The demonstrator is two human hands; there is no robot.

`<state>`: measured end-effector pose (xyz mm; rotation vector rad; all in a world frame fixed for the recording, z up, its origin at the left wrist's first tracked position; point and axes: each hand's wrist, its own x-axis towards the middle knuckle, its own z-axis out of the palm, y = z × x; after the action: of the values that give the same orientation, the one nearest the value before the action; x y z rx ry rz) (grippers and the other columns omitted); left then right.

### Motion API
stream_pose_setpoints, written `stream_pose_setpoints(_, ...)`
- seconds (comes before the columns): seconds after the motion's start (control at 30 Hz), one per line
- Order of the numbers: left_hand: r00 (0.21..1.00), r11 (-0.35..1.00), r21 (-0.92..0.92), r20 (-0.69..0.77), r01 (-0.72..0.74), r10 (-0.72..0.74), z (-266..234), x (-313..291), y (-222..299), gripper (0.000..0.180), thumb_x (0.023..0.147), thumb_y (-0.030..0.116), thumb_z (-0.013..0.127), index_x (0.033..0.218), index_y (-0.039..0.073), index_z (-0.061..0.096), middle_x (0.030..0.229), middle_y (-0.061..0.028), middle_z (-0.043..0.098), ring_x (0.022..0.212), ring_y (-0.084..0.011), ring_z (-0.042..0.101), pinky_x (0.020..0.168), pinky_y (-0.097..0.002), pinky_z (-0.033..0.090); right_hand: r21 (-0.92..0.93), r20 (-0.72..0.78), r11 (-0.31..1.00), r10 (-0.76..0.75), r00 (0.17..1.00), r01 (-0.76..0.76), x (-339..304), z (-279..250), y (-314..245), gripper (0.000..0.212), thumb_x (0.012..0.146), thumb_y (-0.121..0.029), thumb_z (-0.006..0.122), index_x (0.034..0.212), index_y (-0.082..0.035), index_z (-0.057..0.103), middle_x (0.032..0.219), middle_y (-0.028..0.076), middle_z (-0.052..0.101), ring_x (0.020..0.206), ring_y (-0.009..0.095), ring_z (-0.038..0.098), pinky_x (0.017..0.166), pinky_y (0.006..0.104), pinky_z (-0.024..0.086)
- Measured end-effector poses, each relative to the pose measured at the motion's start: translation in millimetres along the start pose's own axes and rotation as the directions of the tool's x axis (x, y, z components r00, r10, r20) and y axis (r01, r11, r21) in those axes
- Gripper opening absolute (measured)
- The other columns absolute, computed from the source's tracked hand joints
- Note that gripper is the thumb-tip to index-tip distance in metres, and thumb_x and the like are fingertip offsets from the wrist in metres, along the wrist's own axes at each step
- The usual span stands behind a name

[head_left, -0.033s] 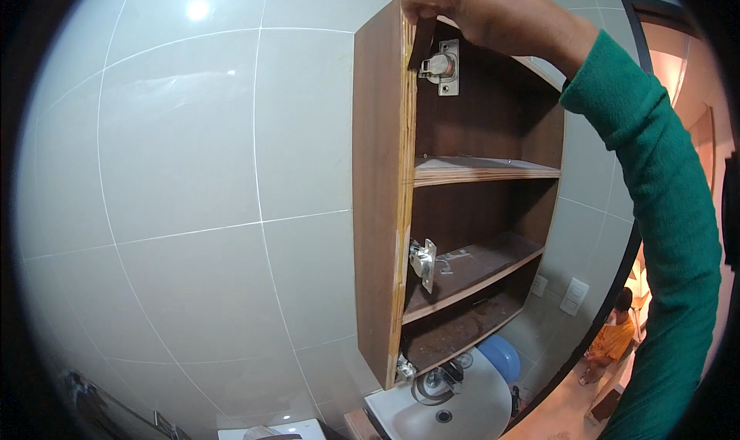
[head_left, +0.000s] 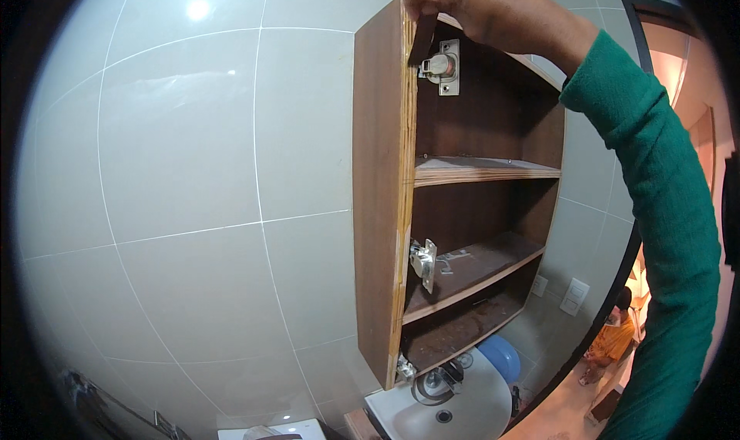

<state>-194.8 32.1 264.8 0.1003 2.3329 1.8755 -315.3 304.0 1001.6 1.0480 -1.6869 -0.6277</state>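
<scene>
My right hand [head_left: 447, 5] reaches in from the right to the top front corner of an open brown wooden cabinet [head_left: 378, 170]. Its fingers are curled closed around a dark flat strip [head_left: 422, 39], which hangs along the cabinet's left front edge; its exact kind I cannot make out. Just beside the strip is a metal hinge [head_left: 443, 68]. A second hinge [head_left: 423, 264] sits lower on the same side, and a third hinge [head_left: 405, 368] is near the bottom. Yellowish streaks mark the bare front edge [head_left: 404, 201]. My left hand is out of view.
Below the cabinet stands a white washbasin [head_left: 478, 409] with a faucet [head_left: 447, 376] and a blue basin [head_left: 501, 357] beside it. Light tiled wall [head_left: 181, 147] fills the left. At the right, past a dark door frame [head_left: 601, 328], a person in orange [head_left: 613, 340] sits.
My right hand has shifted very slightly to the right at the cabinet's top corner. Nothing else has visibly changed.
</scene>
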Motion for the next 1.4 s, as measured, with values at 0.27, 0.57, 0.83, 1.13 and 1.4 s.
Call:
stream_pose_setpoints(0.27,1.0,1.0,-0.022,-0.007,-0.018,0.018,-2.4,-5.2,2.4,0.079,0.085,0.032,0.096,0.147,0.0,0.057,0.129,-0.0107,0.074,0.116,-0.0234,0.071,0.103,-0.0392,0.058,-0.001,-0.132,0.995,0.101,0.986,-0.102,-2.9,4.9,20.9,0.014,0.093,0.008,0.061,0.098,-0.002,0.069,0.092,0.018,0.066,0.09,0.037,0.064,0.079,0.0469,0.052)
stream_pose_setpoints(0.57,0.999,0.989,-0.146,0.039,-0.015,0.021,-0.7,-1.4,1.2,0.076,0.085,0.032,0.095,0.145,0.001,0.06,0.131,-0.01,0.073,0.119,-0.0226,0.07,0.105,-0.0392,0.056,0.127,-0.082,0.99,0.07,0.994,-0.06,-11.7,-4.2,9.4,0.014,0.096,0.005,0.064,0.105,-0.002,0.071,0.097,0.019,0.069,0.095,0.037,0.067,0.086,0.0452,0.055)
stream_pose_setpoints(0.83,0.994,0.957,-0.291,0.097,-0.022,0.052,-0.7,-2.8,15.1,0.074,0.085,0.033,0.094,0.144,0.001,0.062,0.132,-0.0093,0.073,0.121,-0.0218,0.069,0.107,-0.0391,0.055,-0.055,-0.18,0.998,0.002,0.984,-0.012,-11.9,25.0,26.5,0.015,0.11,-0.005,0.058,0.11,-0.007,0.072,0.099,0.009,0.064,0.09,0.027,0.065,0.086,0.036,0.059)
stream_pose_setpoints(1.13,0.993,0.956,-0.291,0.119,0.021,0.014,1.3,-4.4,15.4,0.078,0.086,0.031,0.094,0.148,0.001,0.058,0.135,-0.0094,0.072,0.124,-0.0223,0.068,0.109,-0.0395,0.054,0.055,-0.198,0.986,0.166,0.966,-0.158,-4.5,3.6,37.2,0.009,0.102,-0.003,0.064,0.106,0.0,0.072,0.1,0.021,0.071,0.098,0.039,0.069,0.088,0.0466,0.056)
stream_pose_setpoints(1.4,0.998,0.985,-0.175,0.064,-0.009,0.02,2.8,-9.5,-8.3,0.079,0.087,0.034,0.093,0.15,0.002,0.056,0.138,-0.0113,0.071,0.127,-0.0246,0.067,0.111,-0.0416,0.053,0.016,-0.271,0.973,0.227,0.936,-0.231,-5.7,-0.1,47.4,0.013,0.104,-0.006,0.064,0.11,0.001,0.074,0.105,0.021,0.075,0.102,0.036,0.073,0.091,0.0441,0.058)
